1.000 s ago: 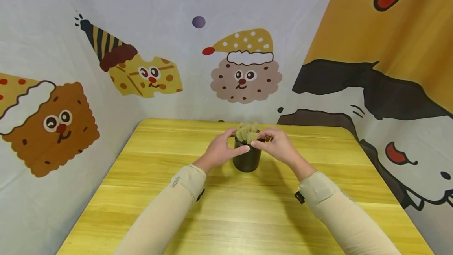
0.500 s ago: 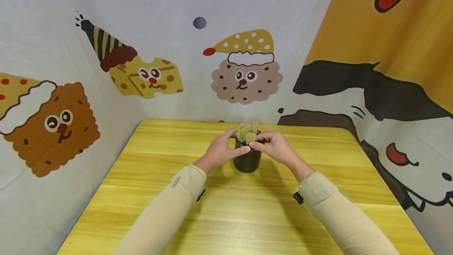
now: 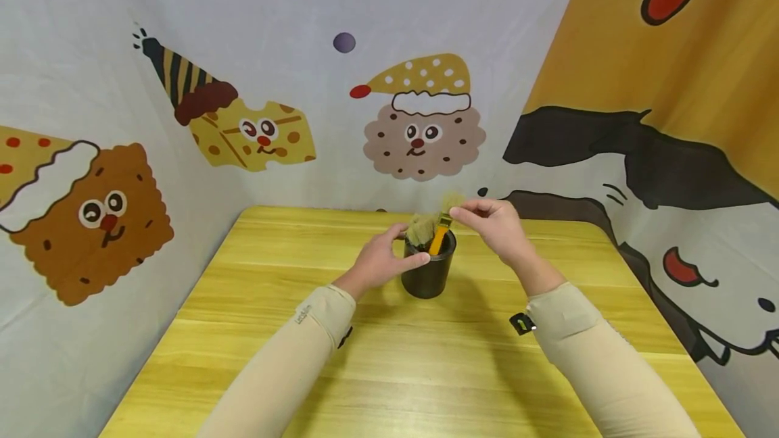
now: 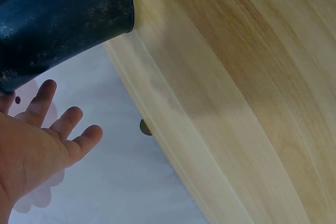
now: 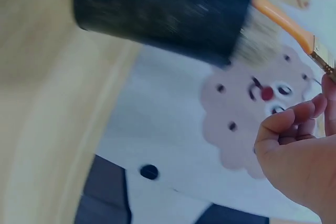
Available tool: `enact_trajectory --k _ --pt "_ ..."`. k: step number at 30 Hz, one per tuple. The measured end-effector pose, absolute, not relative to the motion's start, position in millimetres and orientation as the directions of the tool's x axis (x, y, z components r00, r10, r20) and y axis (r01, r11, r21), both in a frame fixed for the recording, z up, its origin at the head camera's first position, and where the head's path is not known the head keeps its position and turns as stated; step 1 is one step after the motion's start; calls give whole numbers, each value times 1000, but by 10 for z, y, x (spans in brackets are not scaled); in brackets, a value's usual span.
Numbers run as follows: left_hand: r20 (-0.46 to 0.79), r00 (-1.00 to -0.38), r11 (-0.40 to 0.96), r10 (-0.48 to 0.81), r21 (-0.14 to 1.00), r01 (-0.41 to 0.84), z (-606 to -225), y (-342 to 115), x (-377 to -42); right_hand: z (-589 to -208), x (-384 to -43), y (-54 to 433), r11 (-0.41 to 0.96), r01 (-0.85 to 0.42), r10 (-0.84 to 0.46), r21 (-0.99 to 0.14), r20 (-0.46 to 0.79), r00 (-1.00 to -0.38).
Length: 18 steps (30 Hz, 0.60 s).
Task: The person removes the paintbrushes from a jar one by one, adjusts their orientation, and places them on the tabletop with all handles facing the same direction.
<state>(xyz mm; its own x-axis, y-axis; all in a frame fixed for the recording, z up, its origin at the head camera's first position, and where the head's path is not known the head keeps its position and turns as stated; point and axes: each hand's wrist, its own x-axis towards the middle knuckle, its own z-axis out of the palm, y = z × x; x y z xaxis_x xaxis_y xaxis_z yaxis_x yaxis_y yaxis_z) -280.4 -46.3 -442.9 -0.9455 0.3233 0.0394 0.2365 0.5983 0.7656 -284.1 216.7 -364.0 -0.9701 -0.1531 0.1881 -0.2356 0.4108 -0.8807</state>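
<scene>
A black cup (image 3: pixel 425 280) stands upright on the table, with tan bristles (image 3: pixel 418 230) sticking out of its top. My left hand (image 3: pixel 379 261) holds the cup at its rim, thumb in front and fingers at the left side. The left wrist view shows the other fingers spread below the cup (image 4: pixel 63 19). With my right hand (image 3: pixel 500 230) I pinch a paintbrush (image 3: pixel 439 238) near its bristles, above the cup's right side. Its orange handle (image 5: pixel 286 22) slants down into the cup, and the handle's lower end is hidden there.
The wooden table (image 3: pixel 389 370) extends in front of the cup and to both sides. Close behind its back edge hangs a cloth (image 3: pixel 292 188) printed with cartoon faces, which also runs along the left and right sides.
My right hand has moved up and to the right, drawing the paintbrush partly out of the cup, so its orange handle now shows. My left hand has stayed at the cup.
</scene>
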Motion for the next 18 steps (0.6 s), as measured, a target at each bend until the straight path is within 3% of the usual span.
enact_trajectory --k 6,10,18 --pt "44 -943 597 331 764 245 -4453 -477 -2806 -3297 -2826 2413 259 -204 -82 -944 189 -979" --pt "42 -942 601 334 760 247 -4464 -479 -2804 -3268 -2829 2636 148 -192 -104 -970 178 -979" --pt "37 -943 610 330 754 243 -4453 -481 -2792 -3707 -2856 2988 307 34 -144 -951 -81 -986"
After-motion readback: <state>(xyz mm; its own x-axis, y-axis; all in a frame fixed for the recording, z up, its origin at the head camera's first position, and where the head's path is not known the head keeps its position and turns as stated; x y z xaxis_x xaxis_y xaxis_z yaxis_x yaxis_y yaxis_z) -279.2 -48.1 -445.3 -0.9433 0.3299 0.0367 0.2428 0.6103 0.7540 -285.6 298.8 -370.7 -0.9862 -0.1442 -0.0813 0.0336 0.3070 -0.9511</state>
